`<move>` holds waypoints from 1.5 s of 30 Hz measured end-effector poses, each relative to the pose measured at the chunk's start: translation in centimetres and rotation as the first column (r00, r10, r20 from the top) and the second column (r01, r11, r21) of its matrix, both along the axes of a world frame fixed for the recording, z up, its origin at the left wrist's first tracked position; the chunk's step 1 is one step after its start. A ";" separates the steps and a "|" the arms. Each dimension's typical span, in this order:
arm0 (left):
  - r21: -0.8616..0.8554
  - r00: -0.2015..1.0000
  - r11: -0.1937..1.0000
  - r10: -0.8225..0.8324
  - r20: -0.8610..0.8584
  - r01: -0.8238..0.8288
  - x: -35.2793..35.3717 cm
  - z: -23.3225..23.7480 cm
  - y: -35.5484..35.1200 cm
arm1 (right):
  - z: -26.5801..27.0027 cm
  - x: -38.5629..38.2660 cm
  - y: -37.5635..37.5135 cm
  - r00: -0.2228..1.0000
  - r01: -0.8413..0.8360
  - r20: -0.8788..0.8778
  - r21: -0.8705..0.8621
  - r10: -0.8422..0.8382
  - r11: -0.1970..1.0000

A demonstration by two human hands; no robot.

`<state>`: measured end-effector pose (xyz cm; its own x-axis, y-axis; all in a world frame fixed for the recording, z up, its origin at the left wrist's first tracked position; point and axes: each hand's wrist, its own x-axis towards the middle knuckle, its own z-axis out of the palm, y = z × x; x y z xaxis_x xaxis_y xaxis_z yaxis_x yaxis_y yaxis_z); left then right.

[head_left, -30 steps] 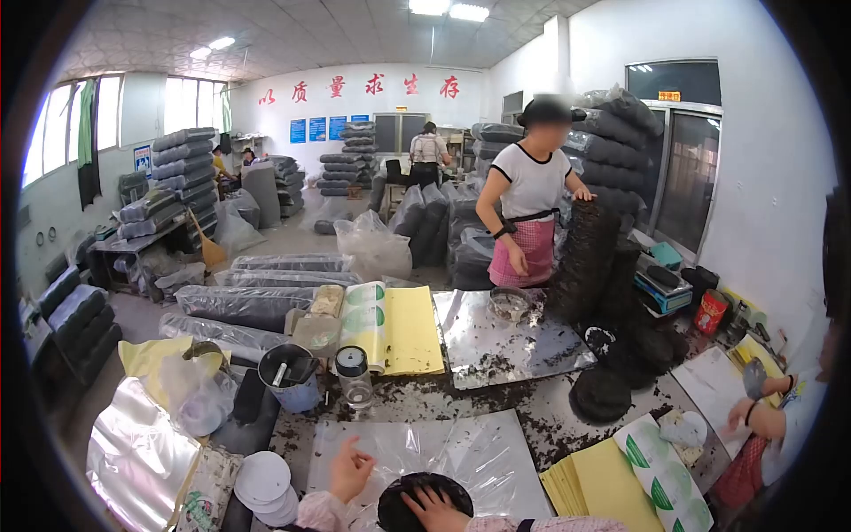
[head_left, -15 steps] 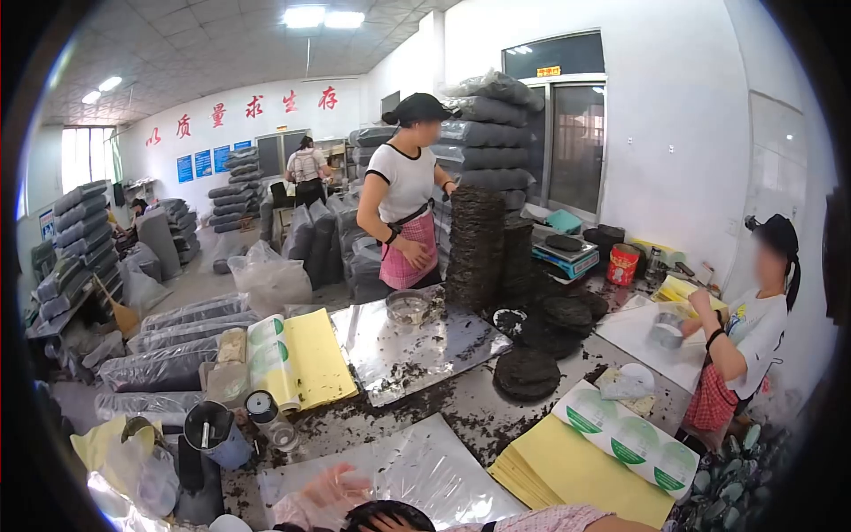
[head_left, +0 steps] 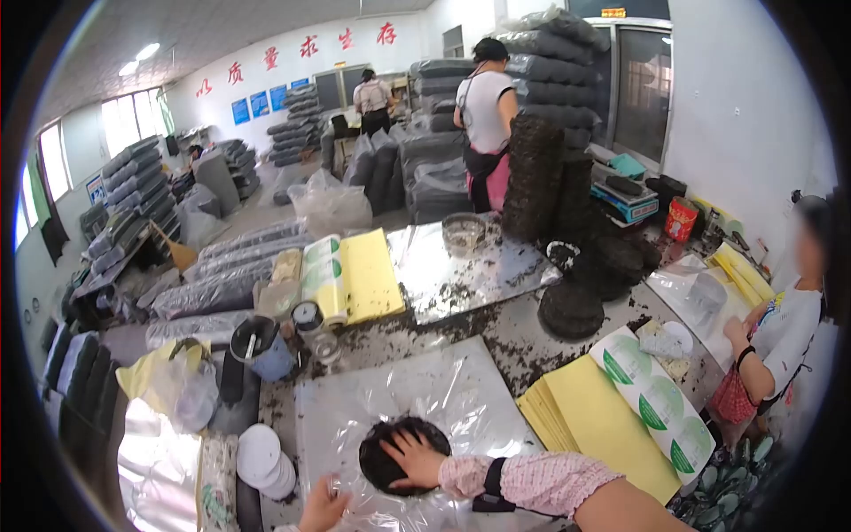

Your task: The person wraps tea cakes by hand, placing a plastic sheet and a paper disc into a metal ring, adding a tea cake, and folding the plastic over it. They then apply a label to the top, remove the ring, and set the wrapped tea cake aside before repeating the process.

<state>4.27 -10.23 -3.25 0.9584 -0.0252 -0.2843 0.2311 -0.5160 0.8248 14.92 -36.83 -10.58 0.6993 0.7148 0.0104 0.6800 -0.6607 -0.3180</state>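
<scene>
My right hand lies with fingers spread on top of a round, dark cake of leafy matter. Beneath the cake is clear plastic film, spread over a pale metal board. My left hand is low at the board's left side, apart from the cake. Its fingers are curled, with thumb and fingertips close together at a small shiny spot; I cannot tell what it holds.
White discs lie to the left, behind them a blue cup and a jar. Yellow sheets and a printed roll lie right. More dark cakes are stacked beyond. A person works at right, another stands behind.
The view has tilted down and left, bringing both my hands further into view. My right hand stays on the dark cake. The person behind the table has turned away.
</scene>
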 end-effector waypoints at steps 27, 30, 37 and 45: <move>0.359 0.728 0.933 -0.225 0.648 -0.031 2.5 -5.3 -12.5 | 7.3 -5.2 -18.3 0.524 0.851 -0.790 0.467 -0.319 0.241; 0.294 0.824 0.940 -0.024 0.566 -0.174 2.6 -3.3 -14.1 | 3.6 -3.8 -16.9 0.658 0.745 -0.651 0.636 -0.377 0.201; 0.079 0.783 0.976 0.114 0.611 -0.204 1.9 -2.4 -13.1 | 5.1 -1.5 -2.0 0.968 0.123 0.041 0.782 -0.248 0.611; 0.233 0.717 0.969 -0.223 0.661 0.087 7.4 -1.4 -12.5 | 5.6 -0.7 -2.6 0.976 0.190 -0.202 0.640 -0.076 0.745</move>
<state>11.63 -22.71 -4.63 0.8815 -0.2072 0.4244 -0.4499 -0.6415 0.6214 14.21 -39.38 -4.99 0.8198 0.4722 0.3239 0.5061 -0.3330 -0.7956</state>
